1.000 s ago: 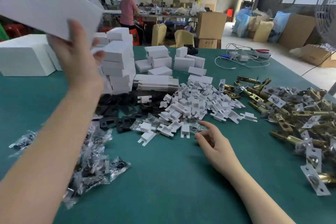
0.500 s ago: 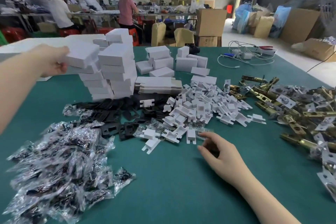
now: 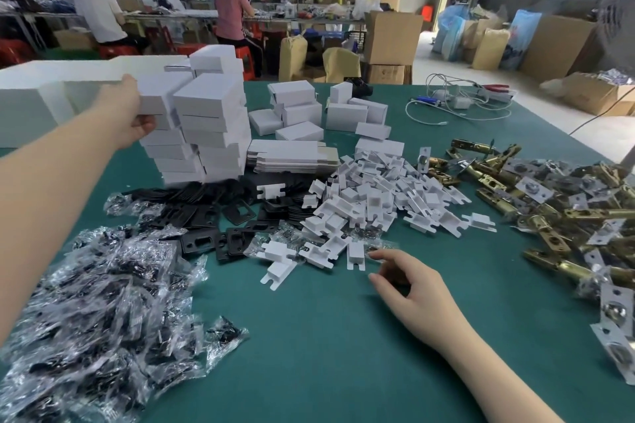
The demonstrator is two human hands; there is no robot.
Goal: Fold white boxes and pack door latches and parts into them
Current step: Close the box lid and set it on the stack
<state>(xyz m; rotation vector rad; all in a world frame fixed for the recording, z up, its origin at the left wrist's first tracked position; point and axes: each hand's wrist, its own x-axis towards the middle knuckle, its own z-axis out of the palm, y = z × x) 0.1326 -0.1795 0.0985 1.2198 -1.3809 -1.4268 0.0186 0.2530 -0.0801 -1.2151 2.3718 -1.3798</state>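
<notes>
My left hand [image 3: 125,112] grips a closed white box [image 3: 156,96] at the top of a tall stack of white boxes [image 3: 206,134] at the back left. My right hand [image 3: 412,288] hovers low over the green table [image 3: 326,354], fingers loosely curled and holding nothing, just in front of a pile of white cardboard inserts [image 3: 371,203]. Brass door latches [image 3: 549,203] lie heaped at the right. Black strike plates [image 3: 213,216] spread below the stack. Flat unfolded box blanks [image 3: 292,156] lie behind the inserts.
A heap of clear bags with black screws [image 3: 96,319] fills the near left. More folded boxes [image 3: 309,110] stand mid-table. Cables and red pliers [image 3: 464,99] lie at the far right. Large white boxes [image 3: 31,103] stand far left. People work at benches behind.
My left hand came down from high in the air with the box and now sets it on top of the stack. My right hand stayed near the inserts.
</notes>
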